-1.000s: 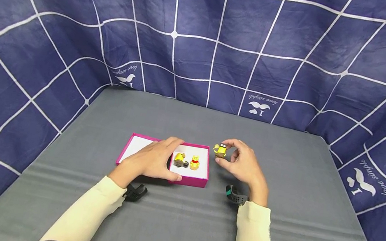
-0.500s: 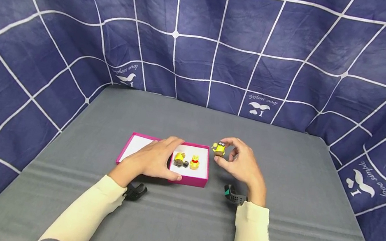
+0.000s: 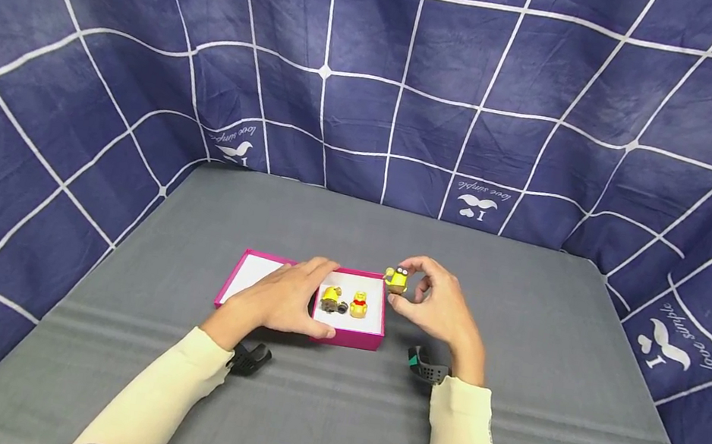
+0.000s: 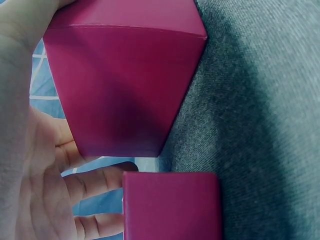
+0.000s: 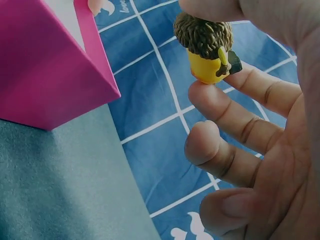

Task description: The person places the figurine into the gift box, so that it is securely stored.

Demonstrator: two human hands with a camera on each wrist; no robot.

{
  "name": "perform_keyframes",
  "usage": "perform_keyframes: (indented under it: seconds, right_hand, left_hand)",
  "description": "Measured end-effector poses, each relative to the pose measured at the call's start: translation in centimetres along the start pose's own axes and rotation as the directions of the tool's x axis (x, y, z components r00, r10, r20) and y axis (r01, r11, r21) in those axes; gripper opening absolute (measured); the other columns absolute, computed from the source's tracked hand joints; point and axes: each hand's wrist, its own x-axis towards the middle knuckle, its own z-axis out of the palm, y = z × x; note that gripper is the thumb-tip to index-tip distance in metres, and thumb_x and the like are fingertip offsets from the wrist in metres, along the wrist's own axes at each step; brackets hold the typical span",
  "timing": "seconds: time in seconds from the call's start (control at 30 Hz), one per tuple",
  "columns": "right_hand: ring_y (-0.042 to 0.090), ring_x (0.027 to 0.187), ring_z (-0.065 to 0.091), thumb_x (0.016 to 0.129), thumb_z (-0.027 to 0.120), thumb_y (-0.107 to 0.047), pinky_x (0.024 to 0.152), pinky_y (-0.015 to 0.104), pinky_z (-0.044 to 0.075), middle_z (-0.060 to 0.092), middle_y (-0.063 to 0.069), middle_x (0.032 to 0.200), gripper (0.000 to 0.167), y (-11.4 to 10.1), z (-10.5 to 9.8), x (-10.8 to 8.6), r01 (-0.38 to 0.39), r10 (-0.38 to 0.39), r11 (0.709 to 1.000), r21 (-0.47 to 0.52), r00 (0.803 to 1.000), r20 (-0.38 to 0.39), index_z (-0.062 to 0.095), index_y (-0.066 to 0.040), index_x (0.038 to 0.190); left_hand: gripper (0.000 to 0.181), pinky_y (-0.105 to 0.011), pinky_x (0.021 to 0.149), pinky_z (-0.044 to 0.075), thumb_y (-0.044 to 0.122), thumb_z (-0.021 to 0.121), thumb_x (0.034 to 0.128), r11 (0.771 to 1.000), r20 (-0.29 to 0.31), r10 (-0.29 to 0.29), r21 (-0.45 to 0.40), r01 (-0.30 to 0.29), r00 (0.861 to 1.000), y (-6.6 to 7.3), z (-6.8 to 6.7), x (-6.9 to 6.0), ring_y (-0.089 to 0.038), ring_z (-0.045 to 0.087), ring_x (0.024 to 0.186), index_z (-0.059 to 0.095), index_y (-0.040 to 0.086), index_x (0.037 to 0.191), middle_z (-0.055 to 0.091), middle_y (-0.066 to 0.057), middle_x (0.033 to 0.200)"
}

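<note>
My left hand [image 3: 285, 297] spans a pink box [image 3: 348, 338] with a white inside, thumb at the near wall and fingers at the far one. Inside the box lie a yellow-and-brown toy figurine [image 3: 330, 296], tipped over, and a small yellow bear figurine [image 3: 359, 304] with a red top. At the box's right edge, my right hand [image 3: 443, 304] pinches a yellow minion figurine [image 3: 398, 280] between thumb and fingertips, held up off the table. In the right wrist view that minion figurine [image 5: 204, 65] shows its brown textured base, with the box's wall [image 5: 50, 75] beside it.
A second pink-rimmed white tray or lid [image 3: 246, 272] lies left of the box, partly hidden under my left hand. Both sit on a grey cloth-covered table [image 3: 328, 410]. A blue curtain [image 3: 359, 107] with white lines stands behind and at both sides.
My right hand has moved slightly left with the minion figurine, bringing it to the box's right edge. My left hand and the box stay in place.
</note>
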Motion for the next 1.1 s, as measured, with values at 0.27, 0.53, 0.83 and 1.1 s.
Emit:
perform_keyframes:
  seconds: [0.27,0.53,0.83,1.1]
  right_hand:
    - [0.013,0.058,0.048,0.074,0.085,-0.022,0.053,0.026,0.038,0.060,-0.001,0.089,0.043,-0.2,0.4,0.2,0.020,-0.020,1.000,-0.007,1.000,0.016,0.065,-0.023,0.112]
    - [0.014,0.058,0.048,0.074,0.084,-0.024,0.053,0.026,0.039,0.063,0.007,0.089,0.044,-0.5,0.8,0.4,0.030,-0.030,1.000,0.005,0.998,0.055,0.065,-0.024,0.113]
    - [0.014,0.059,0.049,0.075,0.085,-0.024,0.054,0.026,0.040,0.064,0.003,0.094,0.044,-0.6,1.0,0.4,0.037,-0.039,0.999,0.019,0.995,0.087,0.064,-0.024,0.114]
    - [0.012,0.057,0.048,0.076,0.085,-0.028,0.052,0.026,0.039,0.063,0.010,0.086,0.043,-0.8,1.2,0.4,0.050,-0.053,0.998,0.022,0.992,0.113,0.064,-0.026,0.113]
  left_hand:
    - [0.114,-0.047,0.110,0.040,0.081,0.068,0.0644,1.000,0.012,-0.005,0.001,0.005,1.000,0.1,0.0,0.1,-0.016,0.052,0.127,0.031,0.024,0.155,0.043,0.005,0.150]
    - [0.114,-0.048,0.111,0.039,0.082,0.068,0.0645,1.000,0.017,-0.005,-0.007,0.005,1.000,0.0,-0.1,0.1,-0.016,0.052,0.128,0.031,0.024,0.155,0.043,0.006,0.150]
    - [0.115,-0.048,0.110,0.040,0.083,0.067,0.0643,1.000,0.023,-0.010,-0.003,0.010,1.000,0.0,0.1,0.1,-0.016,0.052,0.128,0.031,0.024,0.156,0.043,0.005,0.151]
    - [0.115,-0.048,0.110,0.041,0.085,0.065,0.0644,1.000,0.023,-0.004,0.010,0.004,1.000,-0.1,0.1,0.1,-0.015,0.051,0.129,0.031,0.024,0.156,0.042,0.005,0.152]
